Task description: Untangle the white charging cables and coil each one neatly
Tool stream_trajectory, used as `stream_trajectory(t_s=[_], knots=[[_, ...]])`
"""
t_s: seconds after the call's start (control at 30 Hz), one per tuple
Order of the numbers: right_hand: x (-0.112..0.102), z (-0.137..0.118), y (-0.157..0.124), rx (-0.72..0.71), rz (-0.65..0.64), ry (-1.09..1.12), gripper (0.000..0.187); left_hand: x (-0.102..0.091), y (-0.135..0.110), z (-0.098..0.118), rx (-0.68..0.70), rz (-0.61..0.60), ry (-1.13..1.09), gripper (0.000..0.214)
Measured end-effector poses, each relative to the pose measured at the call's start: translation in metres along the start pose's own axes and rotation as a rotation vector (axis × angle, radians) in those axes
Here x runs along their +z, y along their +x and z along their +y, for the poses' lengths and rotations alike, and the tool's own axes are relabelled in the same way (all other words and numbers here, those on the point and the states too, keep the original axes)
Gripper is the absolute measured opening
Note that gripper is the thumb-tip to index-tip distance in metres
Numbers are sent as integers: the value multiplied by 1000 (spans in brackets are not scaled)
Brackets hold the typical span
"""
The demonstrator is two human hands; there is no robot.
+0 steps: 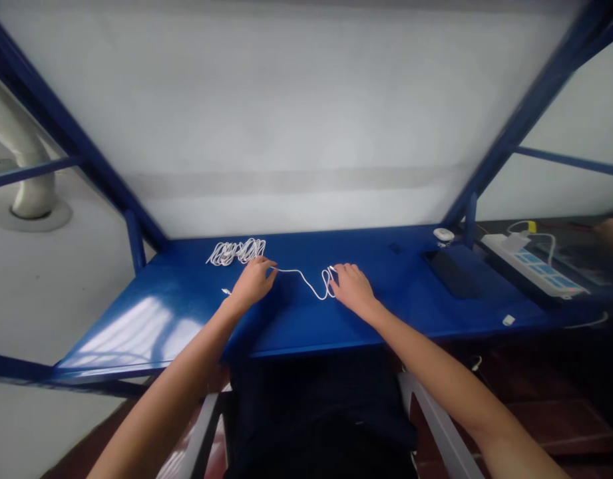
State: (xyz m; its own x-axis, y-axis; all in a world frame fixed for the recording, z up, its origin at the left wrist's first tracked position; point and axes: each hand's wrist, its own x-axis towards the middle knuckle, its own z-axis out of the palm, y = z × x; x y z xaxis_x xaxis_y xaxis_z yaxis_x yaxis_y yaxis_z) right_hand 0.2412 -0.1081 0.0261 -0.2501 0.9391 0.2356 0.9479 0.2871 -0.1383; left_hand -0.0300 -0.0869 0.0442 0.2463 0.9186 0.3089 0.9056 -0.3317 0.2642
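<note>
White cable (302, 275) between left hand (253, 283) and right hand (351, 289), both half-curled and touching it, firmness of hold unclear; looped bundle (236, 252) just beyond left hand

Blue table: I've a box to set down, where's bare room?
Widest patch: between the right hand and the black tablet. Another: left of the left hand, below the coiled white cable. Crowded: between the hands, along the cable.
</note>
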Motion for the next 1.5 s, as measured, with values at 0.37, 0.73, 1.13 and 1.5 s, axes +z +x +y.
stream_trajectory(t_s=[0.37,0.73,1.13,1.5], knots=[[-1,-20,-6,-37,-13,-7,45,32,-63,51,220,-40,12,33],[8,-40,3,-159,-47,-1,35,30,-42,46,253,-24,5,30],[8,-34,5,-91,-56,49,36,31,-59,48,9,48,61,34],[3,-36,20,-206,-147,213,31,54,-7,43,187,-12,-301,30]])
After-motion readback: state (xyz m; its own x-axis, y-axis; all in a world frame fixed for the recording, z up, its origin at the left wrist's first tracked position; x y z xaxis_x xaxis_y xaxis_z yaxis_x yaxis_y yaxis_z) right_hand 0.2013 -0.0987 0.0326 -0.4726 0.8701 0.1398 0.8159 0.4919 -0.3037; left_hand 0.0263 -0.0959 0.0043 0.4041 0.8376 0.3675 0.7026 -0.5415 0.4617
